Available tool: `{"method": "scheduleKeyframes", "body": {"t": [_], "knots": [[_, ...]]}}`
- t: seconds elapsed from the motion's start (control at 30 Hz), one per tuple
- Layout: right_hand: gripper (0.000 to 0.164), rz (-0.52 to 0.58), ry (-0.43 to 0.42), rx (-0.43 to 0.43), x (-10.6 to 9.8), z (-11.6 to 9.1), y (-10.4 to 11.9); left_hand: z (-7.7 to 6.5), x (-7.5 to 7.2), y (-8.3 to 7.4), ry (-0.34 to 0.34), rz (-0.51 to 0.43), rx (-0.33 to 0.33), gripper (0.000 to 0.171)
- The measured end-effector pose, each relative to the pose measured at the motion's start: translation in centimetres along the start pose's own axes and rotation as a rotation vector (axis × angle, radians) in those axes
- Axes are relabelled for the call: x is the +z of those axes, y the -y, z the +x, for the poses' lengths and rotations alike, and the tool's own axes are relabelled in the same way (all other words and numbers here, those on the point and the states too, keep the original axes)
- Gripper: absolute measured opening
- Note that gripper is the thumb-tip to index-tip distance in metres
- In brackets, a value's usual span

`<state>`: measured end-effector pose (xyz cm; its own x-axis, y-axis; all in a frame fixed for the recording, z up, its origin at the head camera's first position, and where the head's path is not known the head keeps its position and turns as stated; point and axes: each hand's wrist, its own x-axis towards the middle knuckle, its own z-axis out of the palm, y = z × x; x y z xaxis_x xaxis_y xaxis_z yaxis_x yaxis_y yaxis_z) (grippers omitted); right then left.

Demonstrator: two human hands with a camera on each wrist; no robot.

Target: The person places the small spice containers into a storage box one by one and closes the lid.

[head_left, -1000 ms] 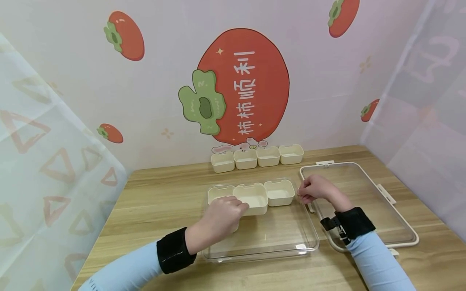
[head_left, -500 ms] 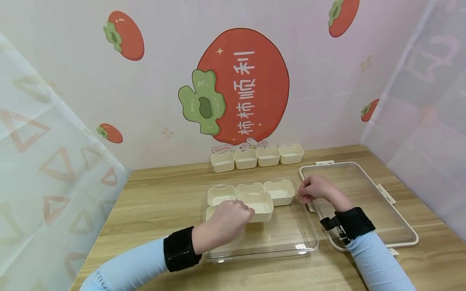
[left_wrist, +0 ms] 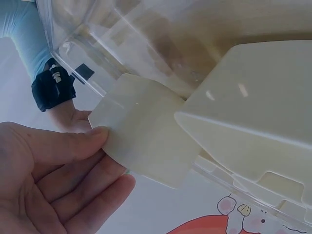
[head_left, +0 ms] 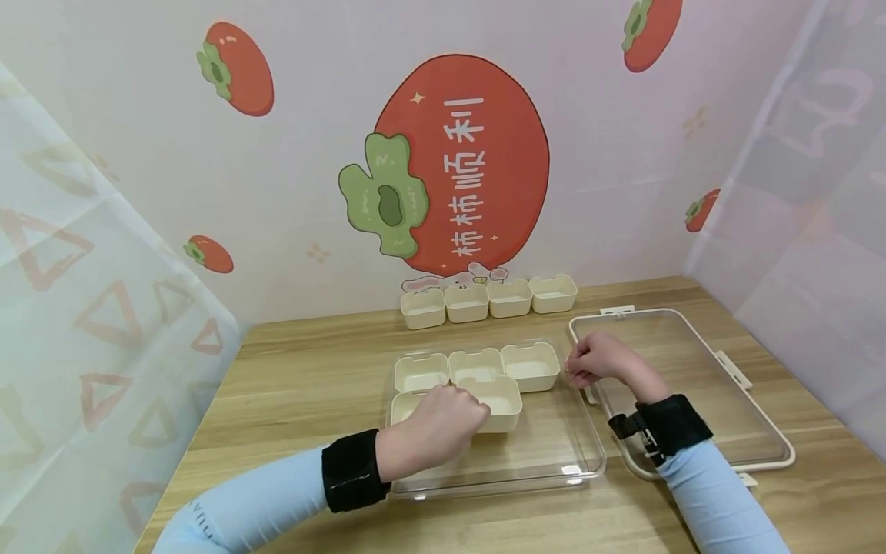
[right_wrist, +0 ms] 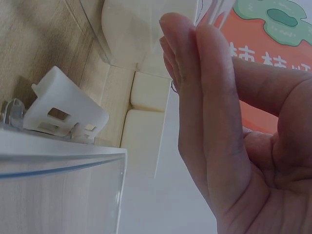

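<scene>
In the head view my left hand [head_left: 439, 431] grips a small cream bin [head_left: 504, 406] by its rim. That bin hangs over the front middle of a clear plastic box [head_left: 505, 483]. The left wrist view shows the thumb and fingers pinching the held bin [left_wrist: 146, 131], with another bin [left_wrist: 253, 92] beside it. Inside the box, three bins [head_left: 531, 369] line the back, and a front-left bin [head_left: 404, 408] is partly hidden by my left hand. My right hand [head_left: 601, 360] pinches the box's right rim near its back corner; the transparent edge [right_wrist: 220, 12] shows between the fingertips.
Several cream bins [head_left: 467, 304] stand in a row against the back wall. To the right of the box lies a clear lid with a white frame [head_left: 782, 442] and side clips [head_left: 735, 369]. Wood tabletop [head_left: 304, 385] extends left of the box.
My left hand has moved the held bin forward toward me and slightly right, from over the back-middle bin to the front row, and lower. My right hand has stayed at the rim.
</scene>
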<state>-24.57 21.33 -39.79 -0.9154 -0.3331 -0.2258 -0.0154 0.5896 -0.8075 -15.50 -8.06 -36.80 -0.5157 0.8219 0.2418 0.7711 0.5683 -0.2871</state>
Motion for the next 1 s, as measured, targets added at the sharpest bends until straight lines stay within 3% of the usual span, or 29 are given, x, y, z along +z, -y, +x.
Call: {"method": "scheduleKeyframes", "body": {"t": [0.5,1.0], "knots": [[0.019,0.004,-0.001,0.001,0.0,0.1,0.0,0.4,1.2,0.2,0.014,0.016,0.022,0.031],[0.018,0.014,0.006,0.018,0.0,0.2,-0.1,0.8,1.5,0.0,0.061,0.032,0.015,0.030]]}}
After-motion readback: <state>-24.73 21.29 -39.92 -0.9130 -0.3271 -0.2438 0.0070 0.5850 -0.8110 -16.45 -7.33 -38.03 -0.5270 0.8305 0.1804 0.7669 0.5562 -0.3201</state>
